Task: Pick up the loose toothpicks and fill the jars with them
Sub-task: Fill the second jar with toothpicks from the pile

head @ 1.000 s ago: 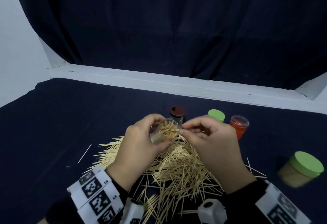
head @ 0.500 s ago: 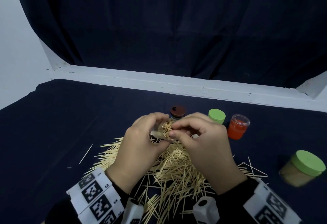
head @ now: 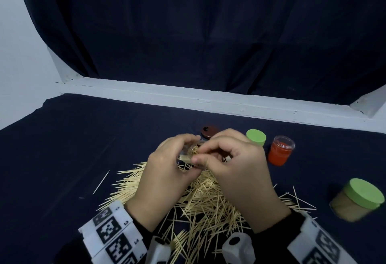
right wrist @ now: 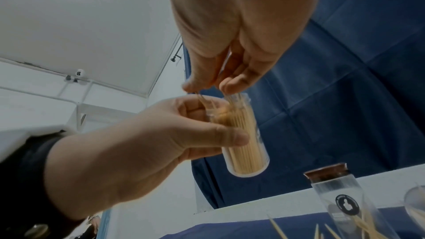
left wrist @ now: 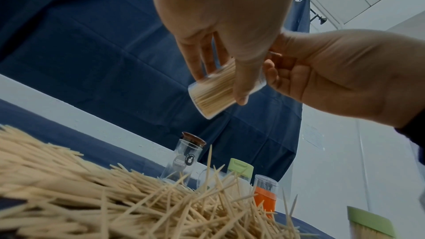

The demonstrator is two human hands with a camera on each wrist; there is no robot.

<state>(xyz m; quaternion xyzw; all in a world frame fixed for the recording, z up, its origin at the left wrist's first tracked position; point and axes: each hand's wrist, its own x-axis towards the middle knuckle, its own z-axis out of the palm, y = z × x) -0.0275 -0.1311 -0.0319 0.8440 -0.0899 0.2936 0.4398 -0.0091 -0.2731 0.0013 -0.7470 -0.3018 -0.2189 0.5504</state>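
Observation:
My left hand [head: 167, 172] grips a clear jar [left wrist: 214, 90] packed with toothpicks, held tilted above the pile; the same jar [right wrist: 243, 139] shows in the right wrist view. My right hand [head: 234, 165] pinches a few toothpicks [right wrist: 207, 101] at the jar's open mouth, their tips inside it. Below both hands a big heap of loose toothpicks [head: 204, 199] lies on the dark cloth; from the left wrist the heap [left wrist: 115, 197] fills the foreground.
Behind the hands stand a clear jar with a brown lid [head: 210, 131], a green-lidded jar [head: 255, 137] and a jar with an orange base [head: 281, 151]. A filled green-lidded jar [head: 357, 200] lies tilted at right. One stray toothpick [head: 101, 182] lies left of the heap.
My right hand has moved left over the jar's mouth and now covers it. The left hand keeps its hold on the jar, shifted slightly.

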